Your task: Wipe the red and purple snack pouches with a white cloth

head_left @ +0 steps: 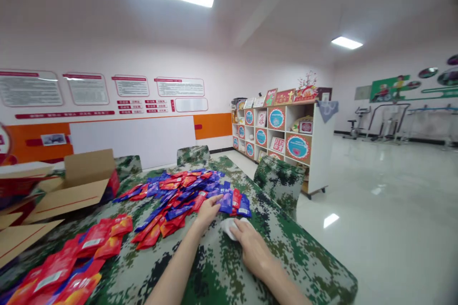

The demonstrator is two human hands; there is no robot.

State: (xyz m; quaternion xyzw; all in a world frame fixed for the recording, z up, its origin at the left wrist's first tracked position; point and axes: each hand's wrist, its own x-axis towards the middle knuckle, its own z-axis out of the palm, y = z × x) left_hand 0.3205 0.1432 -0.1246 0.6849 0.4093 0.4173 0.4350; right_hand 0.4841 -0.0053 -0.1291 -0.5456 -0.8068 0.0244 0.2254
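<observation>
My left hand [207, 210] reaches forward onto a pile of red and blue packets [181, 190], its fingers stretched out and touching a blue packet [226, 199] at the pile's near edge. My right hand [250, 243] lies just beside it, its fingers curled over a small white packet [229, 228] on the camouflage tablecloth [222, 267]. A second heap of red packets [71, 257] lies at the near left.
Open cardboard boxes [71, 183] stand at the left of the table. Camouflage-covered chairs [281, 183] sit around the far edge. A white cube shelf [286, 140] with posters stands behind, and exercise machines [382, 121] line the far right wall.
</observation>
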